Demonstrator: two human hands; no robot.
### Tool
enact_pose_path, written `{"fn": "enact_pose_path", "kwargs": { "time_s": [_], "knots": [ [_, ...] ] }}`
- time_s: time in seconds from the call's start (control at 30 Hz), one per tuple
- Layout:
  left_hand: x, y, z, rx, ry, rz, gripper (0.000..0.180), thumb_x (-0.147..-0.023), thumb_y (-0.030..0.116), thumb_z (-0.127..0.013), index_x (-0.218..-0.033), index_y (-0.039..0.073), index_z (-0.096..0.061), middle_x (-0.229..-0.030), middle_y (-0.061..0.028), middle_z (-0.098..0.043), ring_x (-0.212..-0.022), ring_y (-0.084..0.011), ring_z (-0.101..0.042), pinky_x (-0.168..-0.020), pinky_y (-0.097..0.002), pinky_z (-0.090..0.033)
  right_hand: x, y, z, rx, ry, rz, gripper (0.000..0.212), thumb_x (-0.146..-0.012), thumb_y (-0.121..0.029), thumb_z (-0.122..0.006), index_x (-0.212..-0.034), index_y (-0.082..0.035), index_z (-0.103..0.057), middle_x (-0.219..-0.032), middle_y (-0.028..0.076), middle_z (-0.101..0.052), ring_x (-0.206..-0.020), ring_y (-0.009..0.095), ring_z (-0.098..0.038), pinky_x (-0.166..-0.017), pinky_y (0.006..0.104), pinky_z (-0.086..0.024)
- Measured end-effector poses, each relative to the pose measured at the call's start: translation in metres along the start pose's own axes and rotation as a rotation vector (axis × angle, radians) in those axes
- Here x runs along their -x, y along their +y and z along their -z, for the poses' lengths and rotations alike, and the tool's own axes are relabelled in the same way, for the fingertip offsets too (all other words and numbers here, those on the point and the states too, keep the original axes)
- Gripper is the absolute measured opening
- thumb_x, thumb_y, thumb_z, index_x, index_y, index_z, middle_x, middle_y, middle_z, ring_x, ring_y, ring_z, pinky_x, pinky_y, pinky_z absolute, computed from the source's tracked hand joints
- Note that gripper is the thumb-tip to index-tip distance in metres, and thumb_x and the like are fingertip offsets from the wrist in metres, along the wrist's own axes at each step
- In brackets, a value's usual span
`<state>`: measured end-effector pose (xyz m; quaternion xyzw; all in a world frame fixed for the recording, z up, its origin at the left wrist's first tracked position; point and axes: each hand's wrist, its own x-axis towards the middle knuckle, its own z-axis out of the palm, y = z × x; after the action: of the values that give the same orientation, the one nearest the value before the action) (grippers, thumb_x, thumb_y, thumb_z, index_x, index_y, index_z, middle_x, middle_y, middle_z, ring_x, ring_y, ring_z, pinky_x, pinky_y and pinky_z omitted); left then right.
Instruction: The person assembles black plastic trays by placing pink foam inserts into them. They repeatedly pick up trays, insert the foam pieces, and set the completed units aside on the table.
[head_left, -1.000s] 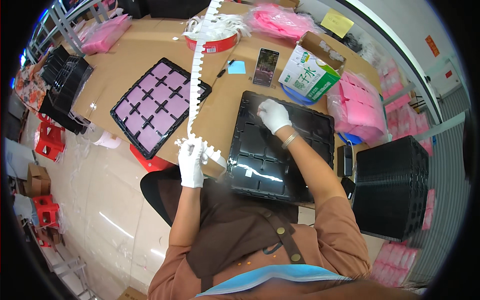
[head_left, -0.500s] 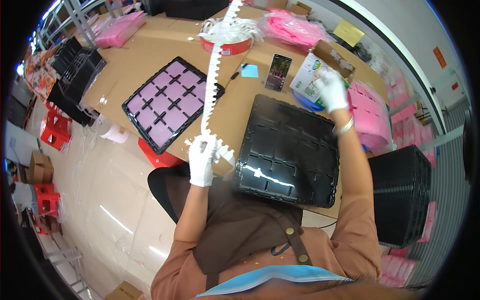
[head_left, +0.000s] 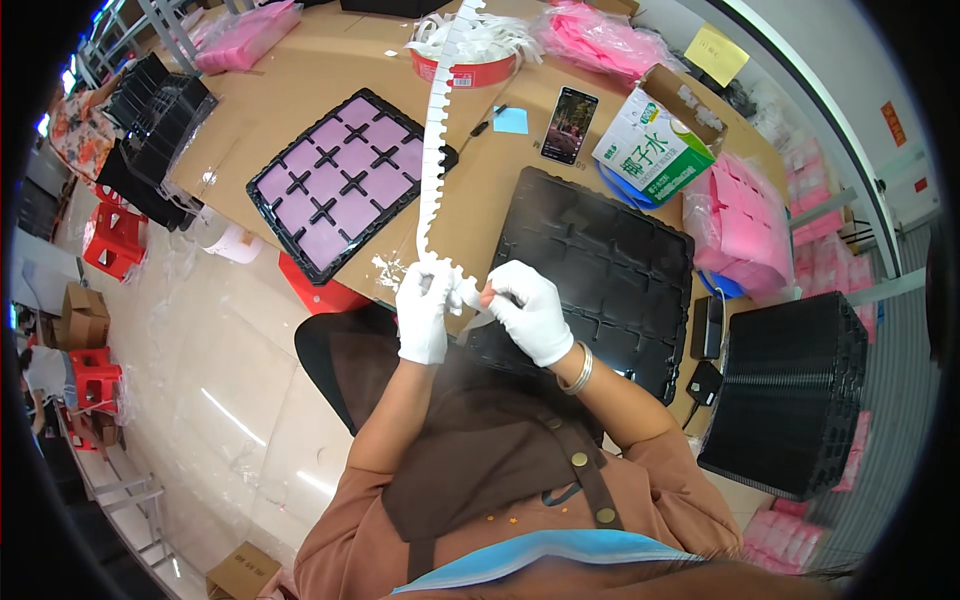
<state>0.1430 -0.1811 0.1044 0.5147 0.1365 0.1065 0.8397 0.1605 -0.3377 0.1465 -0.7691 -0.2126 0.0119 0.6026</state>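
A long white strip with notched edges (head_left: 433,160) runs from the far side of the table down to my hands. My gloved left hand (head_left: 424,312) is closed around it close to its near end. Beside it, my gloved right hand (head_left: 532,312) pinches the short curled end, a bare fingertip showing at the glove's edge. Under and beyond my right hand lies a black moulded plastic tray (head_left: 600,265). To the left, a black tray frame with cross-shaped dividers (head_left: 323,209) surrounds light purple panels (head_left: 345,133). Small white scraps (head_left: 388,268) lie by my left hand.
Farther back stands a red round container (head_left: 480,74) heaped with white strips (head_left: 470,38). A phone (head_left: 570,125), blue note (head_left: 511,120) and open carton (head_left: 655,145) lie on the cardboard-covered table. Pink wrapped bundles (head_left: 740,225) and stacked black trays (head_left: 790,390) are at right.
My right hand has come from the carton at the far right to the strip's near end beside my left hand. My left hand still holds the strip, slightly shifted right.
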Motion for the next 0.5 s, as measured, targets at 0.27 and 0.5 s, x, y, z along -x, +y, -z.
{"fn": "enact_pose_path", "kwargs": {
  "time_s": [0.27, 0.5],
  "knots": [
    [-0.007, 0.012, 0.011, 0.063, 0.045, 0.022, 0.007, -0.095, 0.013, -0.057, -0.095, 0.007, -0.054, -0.078, -0.0007, -0.054, -0.057, -0.0071, -0.05, -0.055, -0.021, -0.042, -0.106, 0.095, 0.1, 0.581, -0.007, -0.157, 0.003, -0.073, -0.008, -0.069, -0.075, -0.006, -0.067, -0.092, 0.014, -0.061, -0.09, 0.03, -0.061, -0.081, 0.0369, -0.049],
    [0.002, 0.016, 0.012, -0.014, 0.02, 0.07, 0.01, -0.095, 0.015, -0.058, -0.094, 0.006, -0.053, -0.074, -0.0015, -0.054, -0.056, -0.0074, -0.052, -0.054, -0.0216, -0.044, -0.119, 0.076, 0.083, 0.994, 0.184, -0.26, 0.019, -0.065, -0.013, -0.079, -0.076, -0.006, -0.065, -0.1, 0.015, -0.059, -0.095, 0.031, -0.06, -0.083, 0.0392, -0.05]
  ]
}}
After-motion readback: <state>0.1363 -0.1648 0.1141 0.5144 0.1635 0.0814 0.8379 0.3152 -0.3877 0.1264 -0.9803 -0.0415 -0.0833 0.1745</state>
